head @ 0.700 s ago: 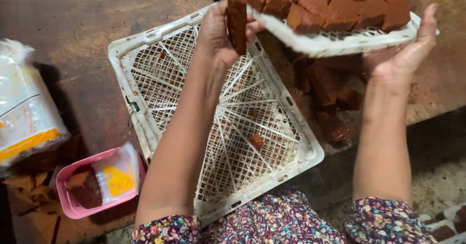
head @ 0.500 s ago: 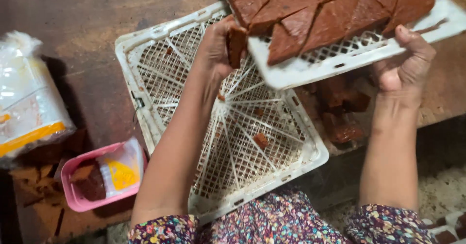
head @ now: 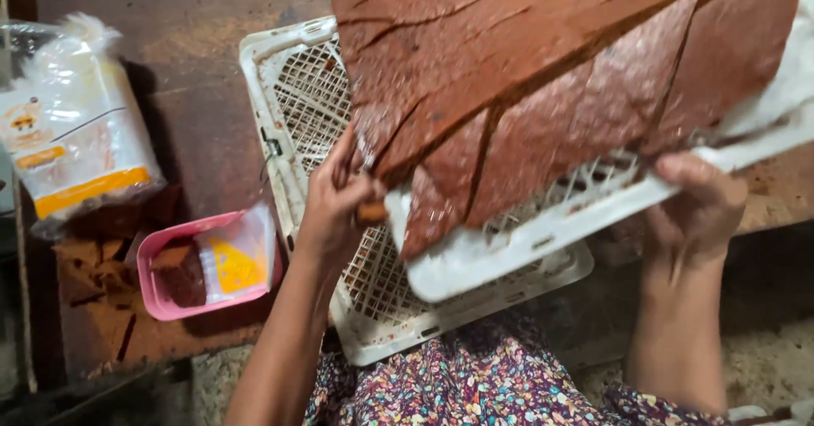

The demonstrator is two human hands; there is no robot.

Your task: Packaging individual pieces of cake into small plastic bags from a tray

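Both hands point(head: 339, 210) tilt a white plastic lattice tray point(head: 543, 231) of cracked, reddish-brown slabs point(head: 526, 78).

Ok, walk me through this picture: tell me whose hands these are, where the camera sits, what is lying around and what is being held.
There is no machine here. A person works with two bare hands, and the one camera is worn on their head, looking down, so you see their own arms and flowered clothing from above.

The right hand grips the edge of a white lattice tray, tilted up toward the camera and loaded with flat reddish-brown slabs, cut into pieces. The left hand is at the tray's other corner and pinches a small brown piece.

Underneath lies a second white lattice tray on a dark wooden surface. To the left sit a pink tub holding a brown chunk and a yellow-and-clear wrapper, and a clear plastic bag with a yellow band.
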